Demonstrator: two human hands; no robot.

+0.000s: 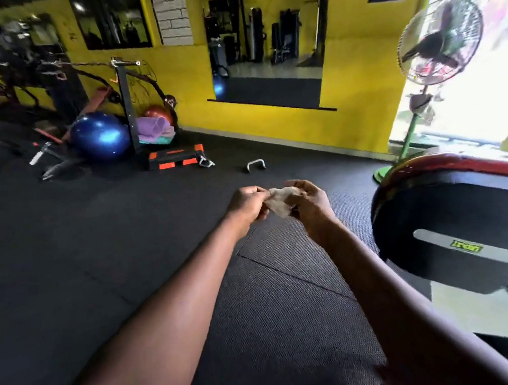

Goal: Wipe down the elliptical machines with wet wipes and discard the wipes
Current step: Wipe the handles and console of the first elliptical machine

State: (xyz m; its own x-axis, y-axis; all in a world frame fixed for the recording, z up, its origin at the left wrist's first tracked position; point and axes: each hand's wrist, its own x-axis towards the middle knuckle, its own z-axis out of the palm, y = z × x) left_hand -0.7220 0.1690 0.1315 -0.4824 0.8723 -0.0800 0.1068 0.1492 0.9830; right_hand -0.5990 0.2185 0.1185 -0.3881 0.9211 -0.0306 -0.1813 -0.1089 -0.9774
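A crumpled, greyish wet wipe (280, 204) hangs in the air in front of me, over the black rubber floor. My left hand (246, 205) pinches its left edge with curled fingers. My right hand (309, 203) grips its right side, thumb and fingers curled round it. Both arms are stretched out ahead. The elliptical machine's black flywheel housing (452, 224) with a red rim and a grey panel stands at the right, a little right of my right arm and apart from the wipe.
A green-stand pedestal fan (439, 41) stands by the bright doorway at far right. On the floor ahead lie a metal push-up handle (255, 165), an orange-black step platform (176, 157) and a blue exercise ball (100, 136). Yellow wall with mirrors behind.
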